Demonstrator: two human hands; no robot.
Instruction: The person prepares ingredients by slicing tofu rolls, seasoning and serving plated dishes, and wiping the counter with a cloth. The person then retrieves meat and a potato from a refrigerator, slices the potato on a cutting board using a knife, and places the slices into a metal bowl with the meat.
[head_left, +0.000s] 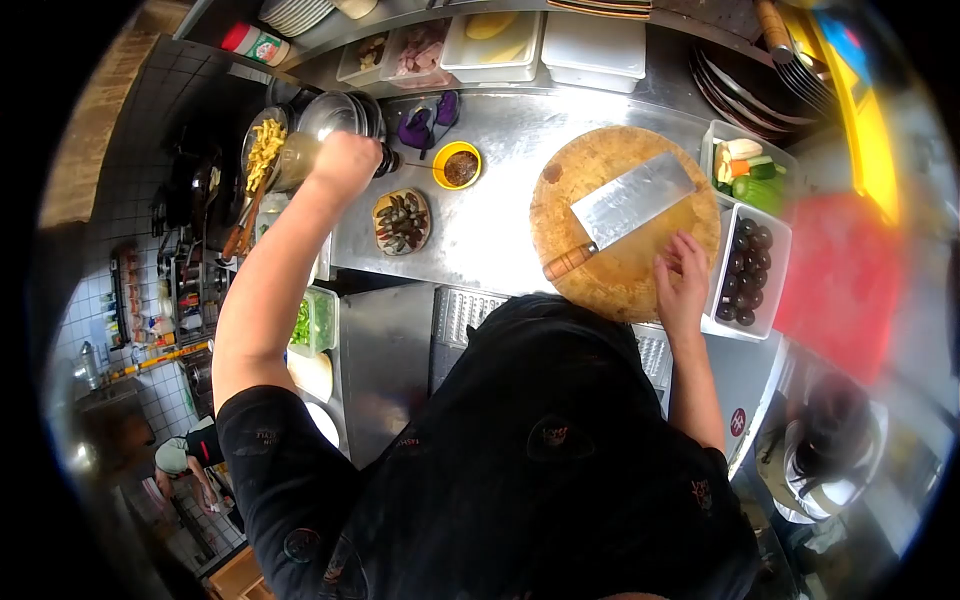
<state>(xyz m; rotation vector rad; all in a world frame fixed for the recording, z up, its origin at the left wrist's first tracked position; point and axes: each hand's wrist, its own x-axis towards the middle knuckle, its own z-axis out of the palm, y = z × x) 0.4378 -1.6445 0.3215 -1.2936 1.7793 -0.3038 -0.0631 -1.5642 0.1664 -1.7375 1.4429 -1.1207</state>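
My left hand (348,165) is closed at the upper left, near the pans. A blurred, translucent, yellowish bottle-like thing (296,162) sticks out on its far side, its middle hidden by my fingers. Close by are a yellow bowl (460,169) of dark sauce and a small dish of dark, elongated pieces (403,222). On the round wooden chopping board (570,200) lies a cleaver (634,205), wooden handle towards me. My right hand (683,275) rests at the board's right edge, fingers loosely bent and apart, holding nothing and not touching the cleaver.
A tub of dark round eggs (745,270) and a tub of cut vegetables (750,175) stand right of the board. Lidded tubs (595,50) line the back. A pan with yellow food (265,150) is at left. Other people (835,440) are at both sides.
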